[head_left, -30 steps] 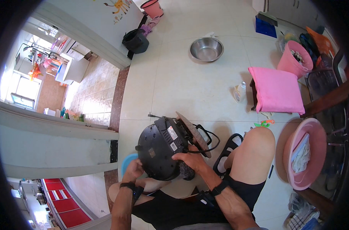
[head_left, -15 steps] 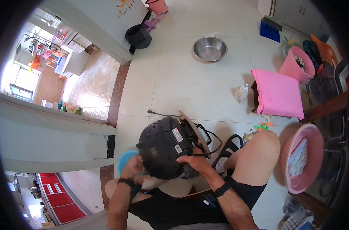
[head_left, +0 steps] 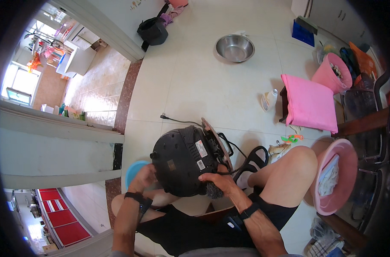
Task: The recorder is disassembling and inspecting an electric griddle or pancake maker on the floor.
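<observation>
Tiles (head_left: 195, 92) are stretching far. Our right hand (head_left: 219, 179) is gripping the appliance (head_left: 175, 147), ideally steadily; we cannot tell whether our left hand (head_left: 144, 176) is gripping.

This is a home: its pale tiled floor (head_left: 190, 90) carries a steel basin (head_left: 235, 49), a black bin (head_left: 154, 35) far left, a blue dustpan (head_left: 303, 34) far right, and, right, a pink-covered stool (head_left: 310, 103) and a pink tub (head_left: 349, 171) of cloths (head_left: 328, 175). Far left, a sunlit room (head_left: 94, 85) has a window (head_left: 22, 81); near left are red cabinets (head_left: 77, 226).
</observation>
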Demonstrator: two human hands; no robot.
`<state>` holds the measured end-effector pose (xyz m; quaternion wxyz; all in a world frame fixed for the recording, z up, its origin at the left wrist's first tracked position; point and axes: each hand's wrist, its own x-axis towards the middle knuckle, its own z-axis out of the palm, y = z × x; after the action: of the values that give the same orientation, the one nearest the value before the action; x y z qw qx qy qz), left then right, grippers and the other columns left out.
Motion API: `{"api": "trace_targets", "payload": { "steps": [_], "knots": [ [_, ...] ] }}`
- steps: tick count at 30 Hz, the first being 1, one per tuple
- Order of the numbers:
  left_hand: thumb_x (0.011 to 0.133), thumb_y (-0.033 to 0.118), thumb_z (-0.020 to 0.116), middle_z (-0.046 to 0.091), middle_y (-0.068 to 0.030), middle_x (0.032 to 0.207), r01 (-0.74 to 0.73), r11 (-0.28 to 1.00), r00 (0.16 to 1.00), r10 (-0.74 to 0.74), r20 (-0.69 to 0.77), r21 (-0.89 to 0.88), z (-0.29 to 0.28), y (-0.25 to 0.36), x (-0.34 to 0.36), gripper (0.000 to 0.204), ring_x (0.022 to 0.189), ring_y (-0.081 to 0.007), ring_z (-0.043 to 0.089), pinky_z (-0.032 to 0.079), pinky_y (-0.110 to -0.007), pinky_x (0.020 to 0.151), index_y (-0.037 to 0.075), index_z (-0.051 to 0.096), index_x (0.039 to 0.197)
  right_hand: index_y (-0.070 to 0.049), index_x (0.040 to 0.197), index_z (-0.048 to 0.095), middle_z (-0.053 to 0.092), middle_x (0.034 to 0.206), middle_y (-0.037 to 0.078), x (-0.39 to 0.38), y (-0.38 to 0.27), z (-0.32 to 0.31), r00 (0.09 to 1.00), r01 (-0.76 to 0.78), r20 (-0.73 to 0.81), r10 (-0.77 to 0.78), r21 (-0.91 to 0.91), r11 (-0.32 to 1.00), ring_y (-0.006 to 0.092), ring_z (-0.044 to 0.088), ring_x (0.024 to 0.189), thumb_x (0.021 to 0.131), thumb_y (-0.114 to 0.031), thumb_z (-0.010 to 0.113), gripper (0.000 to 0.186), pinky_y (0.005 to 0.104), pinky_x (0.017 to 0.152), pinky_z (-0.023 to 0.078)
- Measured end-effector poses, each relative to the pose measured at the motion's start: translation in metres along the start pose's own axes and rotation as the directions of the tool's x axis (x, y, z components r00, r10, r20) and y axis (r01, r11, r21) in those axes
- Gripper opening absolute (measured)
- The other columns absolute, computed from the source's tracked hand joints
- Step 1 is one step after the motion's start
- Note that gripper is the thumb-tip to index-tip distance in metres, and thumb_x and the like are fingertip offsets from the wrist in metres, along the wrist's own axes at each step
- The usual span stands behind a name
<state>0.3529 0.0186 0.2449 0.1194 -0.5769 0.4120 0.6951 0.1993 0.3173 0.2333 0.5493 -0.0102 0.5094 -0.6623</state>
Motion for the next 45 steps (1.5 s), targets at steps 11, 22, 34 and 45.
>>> {"api": "trace_targets", "payload": {
  "steps": [11,22,34,45],
  "knots": [
    [0.087,0.010,0.053,0.063,-0.0079,0.116,-0.112,0.926,0.899,0.250,-0.360,0.362,0.000,0.021,0.014,0.049,0.100,-0.0216,0.059,0.047,-0.035,0.090,0.006,0.050,0.136,-0.001,0.115,0.064,0.068,0.101,0.006,-0.006,0.003,-0.012,1.000,0.010,-0.030,-0.010,0.010,1.000,0.0178,0.061,0.094,0.074,-0.016,0.078,0.046,0.0338,0.083,0.050],
    [0.089,0.029,0.069,0.054,-0.0148,0.137,-0.706,0.292,0.670,0.572,0.473,0.646,0.100,0.087,-0.010,0.060,0.125,-0.0264,0.052,0.041,-0.035,0.105,0.003,0.049,0.139,-0.002,0.100,0.072,0.071,0.092,0.005,-0.019,-0.019,-0.018,0.998,-0.009,-0.064,0.005,-0.066,0.998,0.0162,0.063,0.087,0.072,-0.011,0.077,0.030,0.0300,0.078,0.050],
    [0.079,0.040,0.080,0.058,-0.0164,0.133,-0.737,0.255,0.673,0.197,0.713,0.625,0.134,0.116,0.032,0.076,0.125,-0.0279,0.052,0.041,-0.040,0.106,0.002,0.051,0.138,-0.002,0.099,0.072,0.070,0.090,0.004,-0.018,-0.016,-0.037,0.996,0.053,-0.066,-0.060,-0.103,0.993,0.0143,0.064,0.081,0.072,-0.010,0.076,0.029,0.0281,0.076,0.051],
    [0.072,0.066,0.075,0.067,-0.0147,0.100,-0.710,0.276,0.701,0.180,0.691,0.648,0.163,0.098,0.016,0.086,0.094,-0.0226,0.061,0.049,-0.037,0.085,-0.004,0.060,0.119,-0.002,0.103,0.071,0.071,0.096,0.006,-0.021,-0.021,-0.058,0.999,-0.008,0.032,0.013,-0.164,0.986,0.0142,0.063,0.091,0.071,-0.010,0.079,0.034,0.0280,0.081,0.050]
  ]
}}
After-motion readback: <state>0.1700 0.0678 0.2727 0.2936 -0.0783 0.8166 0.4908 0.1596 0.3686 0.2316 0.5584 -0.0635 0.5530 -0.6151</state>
